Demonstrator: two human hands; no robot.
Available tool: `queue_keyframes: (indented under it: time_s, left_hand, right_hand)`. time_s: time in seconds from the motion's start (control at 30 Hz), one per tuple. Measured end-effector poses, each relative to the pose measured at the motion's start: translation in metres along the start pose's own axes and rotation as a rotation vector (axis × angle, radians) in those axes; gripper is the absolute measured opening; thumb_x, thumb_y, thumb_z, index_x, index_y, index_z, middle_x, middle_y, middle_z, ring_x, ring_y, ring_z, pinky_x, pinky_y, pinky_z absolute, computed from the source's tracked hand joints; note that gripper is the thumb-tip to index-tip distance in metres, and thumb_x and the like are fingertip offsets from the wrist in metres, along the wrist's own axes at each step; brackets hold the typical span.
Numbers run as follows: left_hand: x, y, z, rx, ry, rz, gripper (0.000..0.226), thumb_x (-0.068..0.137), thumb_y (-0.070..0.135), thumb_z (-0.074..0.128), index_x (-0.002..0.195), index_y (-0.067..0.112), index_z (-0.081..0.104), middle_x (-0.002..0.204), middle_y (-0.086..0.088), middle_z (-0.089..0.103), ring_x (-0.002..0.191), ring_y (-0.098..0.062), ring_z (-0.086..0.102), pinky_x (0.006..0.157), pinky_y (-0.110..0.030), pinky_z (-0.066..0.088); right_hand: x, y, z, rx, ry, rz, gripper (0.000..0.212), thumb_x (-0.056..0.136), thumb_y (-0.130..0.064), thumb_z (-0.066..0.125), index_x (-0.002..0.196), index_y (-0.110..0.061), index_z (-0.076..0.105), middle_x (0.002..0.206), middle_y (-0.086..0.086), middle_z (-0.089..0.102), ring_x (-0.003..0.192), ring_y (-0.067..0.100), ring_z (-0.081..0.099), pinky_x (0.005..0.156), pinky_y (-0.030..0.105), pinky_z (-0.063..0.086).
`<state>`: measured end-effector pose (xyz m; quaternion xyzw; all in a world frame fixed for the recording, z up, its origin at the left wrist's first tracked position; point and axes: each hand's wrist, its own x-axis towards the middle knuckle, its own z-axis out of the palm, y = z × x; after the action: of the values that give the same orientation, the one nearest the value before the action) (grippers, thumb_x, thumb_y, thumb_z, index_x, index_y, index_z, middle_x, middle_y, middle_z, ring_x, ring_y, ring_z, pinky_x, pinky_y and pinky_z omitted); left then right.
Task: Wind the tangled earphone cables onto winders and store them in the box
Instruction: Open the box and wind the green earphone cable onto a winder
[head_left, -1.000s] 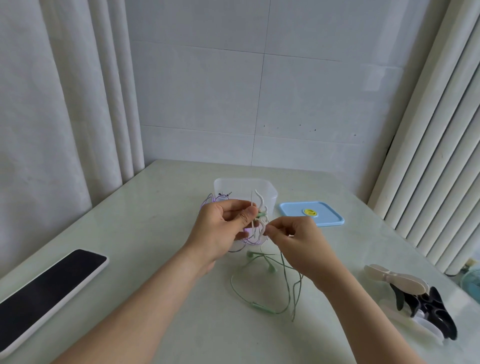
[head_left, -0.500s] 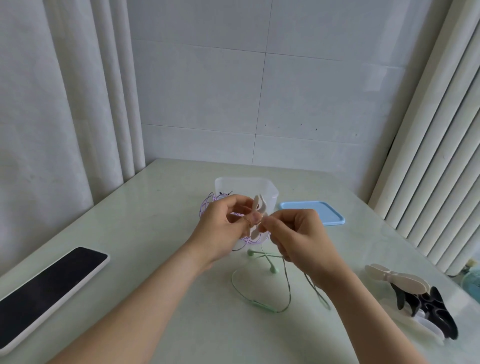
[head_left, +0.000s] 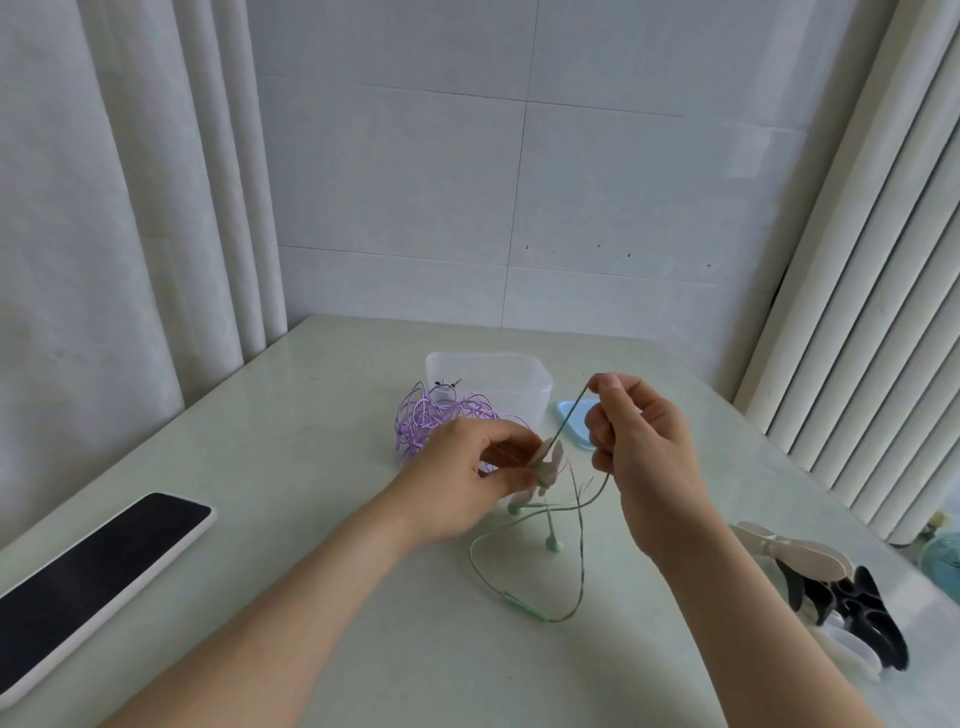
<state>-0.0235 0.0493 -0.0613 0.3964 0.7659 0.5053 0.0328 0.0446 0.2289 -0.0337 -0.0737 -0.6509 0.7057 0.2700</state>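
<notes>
Step in hand: winding. My left hand (head_left: 462, 473) pinches the beige plastic winder (head_left: 548, 465); my right hand (head_left: 644, 452) pinches the thin green earphone cable (head_left: 521, 606), taut toward 1 o'clock. Next: wrap 1 turn.

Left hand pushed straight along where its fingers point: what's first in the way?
Past the winder it holds, the left hand would likely meet the green cable first, then the right hand; depth is unclear.

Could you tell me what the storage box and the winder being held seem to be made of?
The translucent rectangular storage box looks like frosted plastic: its walls let light through. The small beige winder, held by the left hand, seems matte moulded plastic or perhaps silicone; blur leaves it open.
</notes>
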Motion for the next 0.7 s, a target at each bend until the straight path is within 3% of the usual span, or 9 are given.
queue_keyframes:
  time_s: [0.07, 0.17, 0.27, 0.33, 0.43, 0.53, 0.6, 0.7]
  left_hand:
    - [0.0, 0.001, -0.001, -0.091, 0.009, 0.006, 0.022, 0.095, 0.003, 0.073, 0.115, 0.013, 0.076, 0.106, 0.003, 0.08, 0.104, -0.014, 0.075, 0.097, -0.025, 0.055]
    - [0.002, 0.005, 0.0, -0.342, 0.065, -0.029, 0.025, 0.095, 0.001, 0.073, 0.119, 0.007, 0.074, 0.109, -0.007, 0.079, 0.103, -0.022, 0.076, 0.096, -0.036, 0.06]
    - [0.002, 0.007, -0.002, -0.565, 0.136, -0.058, 0.022, 0.097, -0.001, 0.067, 0.119, 0.001, 0.071, 0.11, -0.013, 0.078, 0.102, -0.027, 0.076, 0.092, -0.04, 0.062]
    - [0.003, 0.007, -0.004, -0.628, 0.202, -0.071, 0.02, 0.099, 0.0, 0.066, 0.118, 0.0, 0.071, 0.112, -0.014, 0.078, 0.105, -0.03, 0.076, 0.09, -0.04, 0.062]
    - [0.005, 0.002, -0.007, -0.651, 0.329, -0.108, 0.017, 0.099, 0.004, 0.068, 0.115, 0.001, 0.071, 0.112, -0.018, 0.077, 0.104, -0.035, 0.076, 0.092, -0.042, 0.062]
    - [0.007, -0.003, -0.01, -0.674, 0.423, -0.163, 0.02, 0.096, 0.008, 0.073, 0.113, -0.001, 0.071, 0.111, -0.024, 0.075, 0.101, -0.039, 0.076, 0.091, -0.046, 0.063]
    - [0.007, -0.004, -0.012, -0.621, 0.449, -0.191, 0.02, 0.094, 0.011, 0.077, 0.111, 0.002, 0.072, 0.109, -0.023, 0.075, 0.098, -0.035, 0.077, 0.087, -0.046, 0.064]
    - [0.005, -0.007, -0.013, -0.368, 0.376, -0.146, 0.014, 0.096, 0.013, 0.076, 0.109, 0.013, 0.074, 0.104, -0.007, 0.077, 0.091, -0.028, 0.074, 0.085, -0.046, 0.064]
  right_hand:
    - [0.002, 0.003, 0.0, -0.042, 0.072, 0.016, 0.018, 0.108, -0.03, 0.053, 0.103, -0.018, 0.066, 0.059, -0.006, 0.045, 0.059, 0.014, 0.035, 0.056, 0.028, 0.03]
    - [0.006, 0.01, -0.004, -0.11, 0.2, 0.11, 0.018, 0.105, -0.027, 0.056, 0.1, -0.018, 0.07, 0.06, -0.004, 0.047, 0.056, 0.015, 0.037, 0.054, 0.028, 0.031]
    - [0.006, 0.015, -0.01, -0.413, 0.213, 0.113, 0.015, 0.093, -0.019, 0.066, 0.087, -0.015, 0.079, 0.05, -0.004, 0.045, 0.051, 0.016, 0.037, 0.053, 0.028, 0.03]
    - [0.001, 0.014, -0.008, -0.644, 0.127, 0.087, 0.015, 0.085, -0.017, 0.069, 0.076, -0.015, 0.081, 0.042, -0.007, 0.043, 0.053, 0.018, 0.041, 0.054, 0.028, 0.032]
    - [-0.006, 0.008, 0.0, -0.772, -0.099, 0.072, 0.019, 0.082, -0.016, 0.068, 0.069, -0.016, 0.08, 0.044, -0.004, 0.035, 0.052, 0.015, 0.036, 0.052, 0.028, 0.031]
    - [-0.016, -0.002, 0.008, -0.749, -0.369, 0.041, 0.021, 0.086, -0.014, 0.068, 0.07, -0.017, 0.081, 0.045, -0.004, 0.029, 0.044, 0.011, 0.027, 0.044, 0.02, 0.025]
    - [-0.021, -0.007, 0.012, -0.661, -0.472, 0.015, 0.019, 0.086, -0.018, 0.07, 0.071, -0.016, 0.081, 0.051, 0.004, 0.034, 0.051, 0.014, 0.028, 0.051, 0.023, 0.028]
    - [-0.021, -0.008, 0.012, -0.491, -0.394, -0.084, 0.02, 0.078, -0.029, 0.067, 0.071, -0.014, 0.079, 0.06, 0.013, 0.039, 0.064, 0.021, 0.031, 0.059, 0.032, 0.028]
